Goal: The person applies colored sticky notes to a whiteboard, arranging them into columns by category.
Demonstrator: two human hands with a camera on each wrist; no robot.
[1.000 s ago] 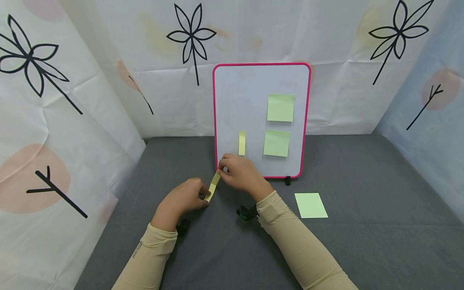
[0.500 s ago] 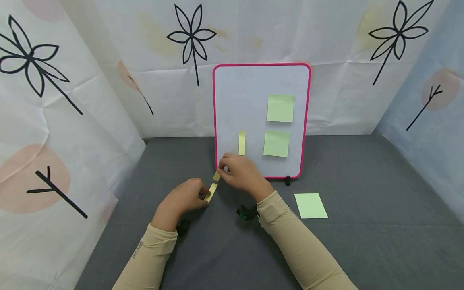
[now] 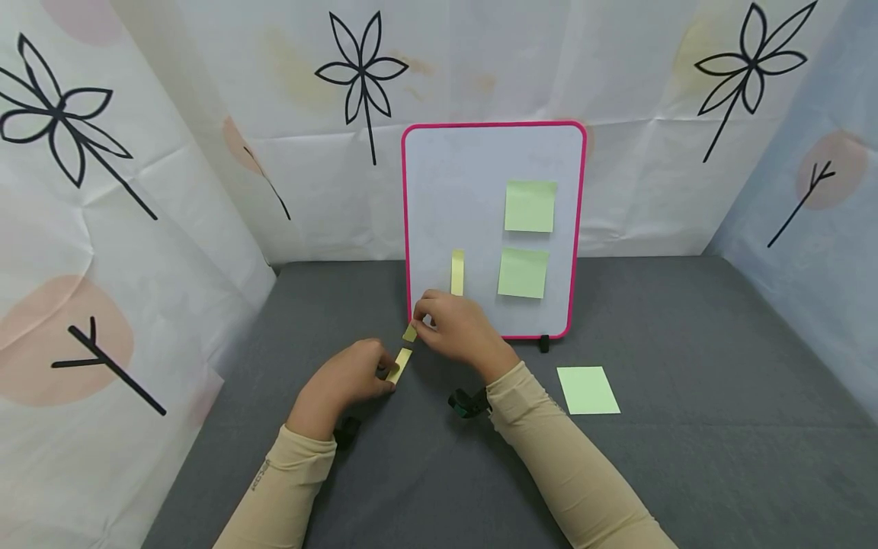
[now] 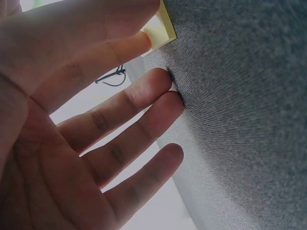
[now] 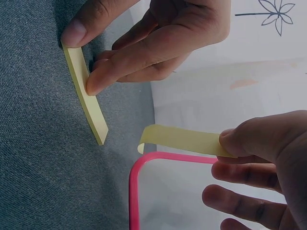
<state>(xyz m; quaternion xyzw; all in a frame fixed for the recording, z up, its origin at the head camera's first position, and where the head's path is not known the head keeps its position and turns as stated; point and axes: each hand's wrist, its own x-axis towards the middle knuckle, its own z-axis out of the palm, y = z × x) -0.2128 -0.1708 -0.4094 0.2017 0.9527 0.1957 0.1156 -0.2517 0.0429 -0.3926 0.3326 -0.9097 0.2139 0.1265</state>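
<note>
A thin pad of narrow yellow sticky notes [image 5: 94, 112] lies on the grey cloth. My left hand [image 3: 350, 377] holds the pad, thumb at one end and index finger along it; in the left wrist view the other fingers [image 4: 139, 93] are spread. Between thumb and index finger, my right hand [image 3: 459, 332] pinches a single yellow sticky strip [image 5: 182, 139] with its free end curled. A gap separates this strip from the pad. Just behind the right hand stands a pink-framed whiteboard [image 3: 459, 183], bearing another yellow strip [image 3: 457, 272].
Two green sticky notes, an upper one [image 3: 530, 206] and a lower one [image 3: 523, 273], are on the board's right side. Another green sticky note [image 3: 588, 390] lies on the table right of the right forearm. A black foot [image 3: 545, 344] shows under the board. Patterned cloth walls [image 3: 329, 206] enclose the table.
The strip in the right hand has come away from the pad, and a gap has appeared between them. Both hands have stayed nearly in place.
</note>
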